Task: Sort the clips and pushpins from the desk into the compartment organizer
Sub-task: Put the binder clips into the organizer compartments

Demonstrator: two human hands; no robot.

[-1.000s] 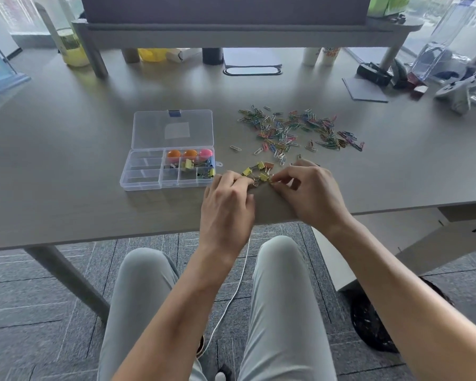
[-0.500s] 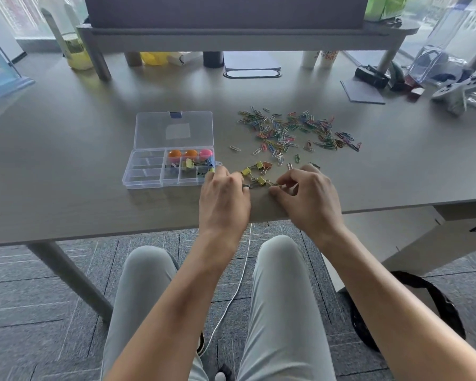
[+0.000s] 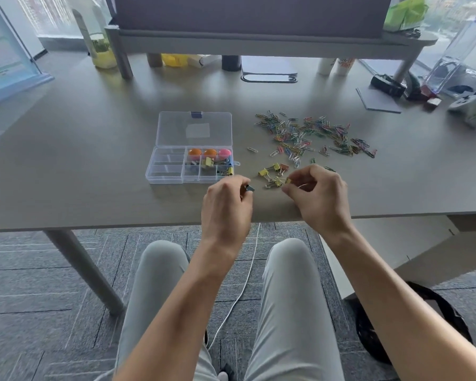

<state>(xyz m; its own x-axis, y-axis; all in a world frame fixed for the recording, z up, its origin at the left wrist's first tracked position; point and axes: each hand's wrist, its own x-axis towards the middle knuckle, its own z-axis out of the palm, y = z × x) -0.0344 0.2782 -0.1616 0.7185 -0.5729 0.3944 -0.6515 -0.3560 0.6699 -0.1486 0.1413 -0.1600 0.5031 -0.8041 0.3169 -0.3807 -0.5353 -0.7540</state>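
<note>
A clear compartment organizer (image 3: 165,171) lies open on the grey desk, holding orange and pink round pushpins (image 3: 209,153) and several binder clips. My left hand (image 3: 226,204) pinches a small dark binder clip (image 3: 249,188) just right of the organizer's front corner. My right hand (image 3: 318,193) pinches a yellow binder clip (image 3: 288,180) at the edge of a small cluster of binder clips (image 3: 271,171). A wide scatter of coloured paper clips (image 3: 313,134) lies behind the right hand.
The desk's front edge (image 3: 121,226) runs just under both wrists. A monitor riser (image 3: 259,39) spans the back, with bottles and cups beneath. A grey pad (image 3: 379,99), a game controller (image 3: 470,105) and clutter sit at the far right.
Both hands have drawn apart over the binder clip cluster. The left hand now holds a dark clip lifted off the desk, and the right hand holds a yellow one.
</note>
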